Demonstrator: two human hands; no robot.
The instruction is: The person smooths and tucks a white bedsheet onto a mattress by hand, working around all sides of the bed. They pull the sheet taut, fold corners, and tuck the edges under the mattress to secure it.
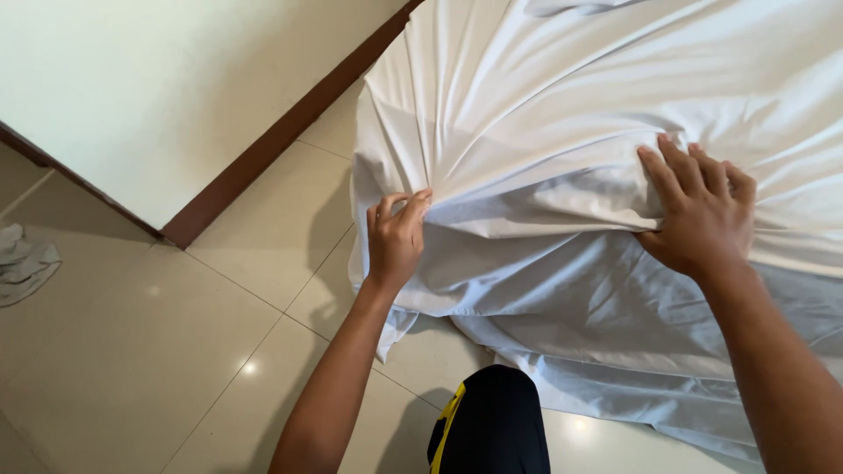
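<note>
A white bed sheet (pixel 571 96) covers the corner of a mattress and hangs down to the tiled floor, gathered in folds at the corner. My left hand (pixel 395 235) pinches a bunch of the sheet at the mattress corner. My right hand (pixel 702 211) presses flat on the sheet along the mattress edge, fingers spread, thumb tucked under the fold.
Cream floor tiles (pixel 176 351) lie to the left and below. A pale wall with a dark brown skirting board (pixel 263 149) runs diagonally at upper left. A crumpled white cloth (pixel 22 263) lies at the far left. My knee in dark shorts (pixel 492 421) is at the bottom.
</note>
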